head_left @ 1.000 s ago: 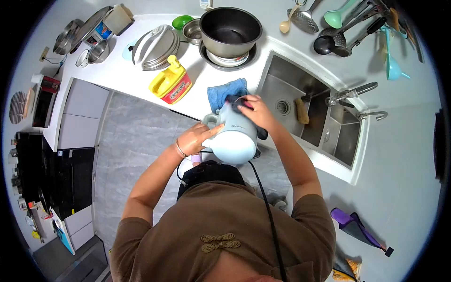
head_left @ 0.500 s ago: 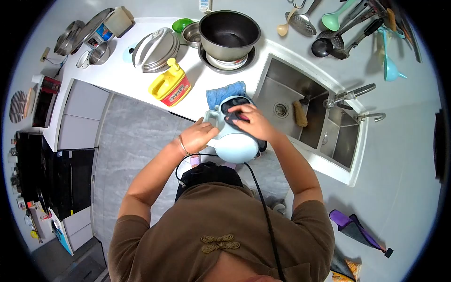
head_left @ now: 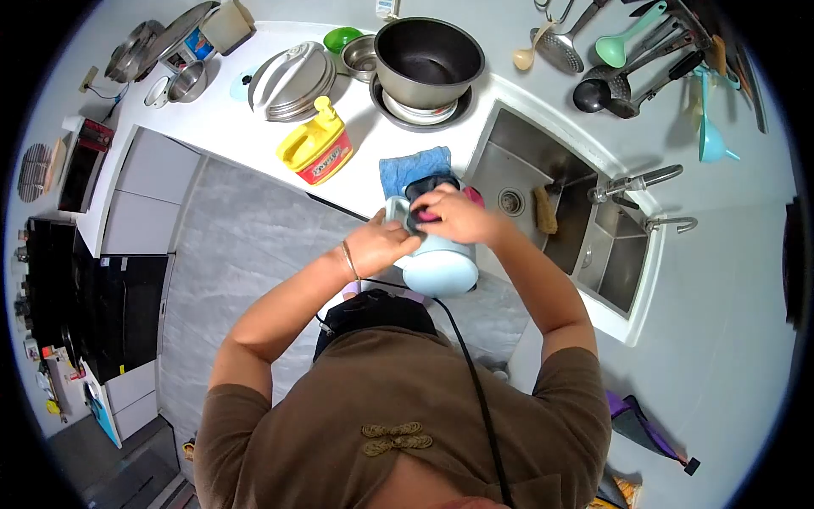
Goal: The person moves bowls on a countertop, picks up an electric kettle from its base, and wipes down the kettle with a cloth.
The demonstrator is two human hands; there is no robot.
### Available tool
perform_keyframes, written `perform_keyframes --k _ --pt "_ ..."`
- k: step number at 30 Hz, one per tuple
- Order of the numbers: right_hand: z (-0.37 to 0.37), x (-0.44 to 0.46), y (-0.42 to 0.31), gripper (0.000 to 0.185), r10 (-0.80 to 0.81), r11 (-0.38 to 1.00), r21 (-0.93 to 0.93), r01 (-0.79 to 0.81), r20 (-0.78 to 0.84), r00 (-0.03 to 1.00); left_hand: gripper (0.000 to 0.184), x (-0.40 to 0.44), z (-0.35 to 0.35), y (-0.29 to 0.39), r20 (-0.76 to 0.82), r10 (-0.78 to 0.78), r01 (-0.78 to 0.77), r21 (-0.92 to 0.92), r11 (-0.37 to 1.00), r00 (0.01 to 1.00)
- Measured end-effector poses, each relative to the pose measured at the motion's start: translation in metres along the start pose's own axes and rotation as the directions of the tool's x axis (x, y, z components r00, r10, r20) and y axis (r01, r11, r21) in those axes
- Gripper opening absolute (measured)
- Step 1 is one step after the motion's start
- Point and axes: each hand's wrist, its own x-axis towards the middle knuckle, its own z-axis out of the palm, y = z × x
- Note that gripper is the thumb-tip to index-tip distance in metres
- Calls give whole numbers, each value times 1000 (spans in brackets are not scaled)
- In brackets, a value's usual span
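Note:
In the head view, my left hand [head_left: 383,248] is closed around the handle of a light-blue kettle [head_left: 441,271], held tilted in front of my body at the counter's front edge. My right hand [head_left: 460,217] presses a dark cloth [head_left: 431,184] with pink parts against the kettle's upper side; its fingers are bent over the cloth and slightly blurred. Just beyond the kettle, a blue towel [head_left: 414,167] lies on the counter.
A yellow jug-shaped bottle [head_left: 319,148] stands left of the towel. A large dark pot [head_left: 428,64] and stacked lids [head_left: 297,81] sit behind. To the right is the steel sink [head_left: 500,170] with a brush [head_left: 544,212] in it. Utensils [head_left: 593,93] hang on the wall.
My left hand and the kettle have shifted slightly right in view. My right hand has moved over the kettle's side with the dark cloth, and more of its pink part shows at the right.

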Motion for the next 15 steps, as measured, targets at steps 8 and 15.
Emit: perform_keyframes --k 8,15 --pt "20 55 64 36 254 924 -229 -305 -227 940 22 12 3 8 9 33 -34 67 997 999" --pt "15 56 33 38 250 898 -364 -247 -39 967 20 7 6 8 -12 -18 19 58 998 1000"
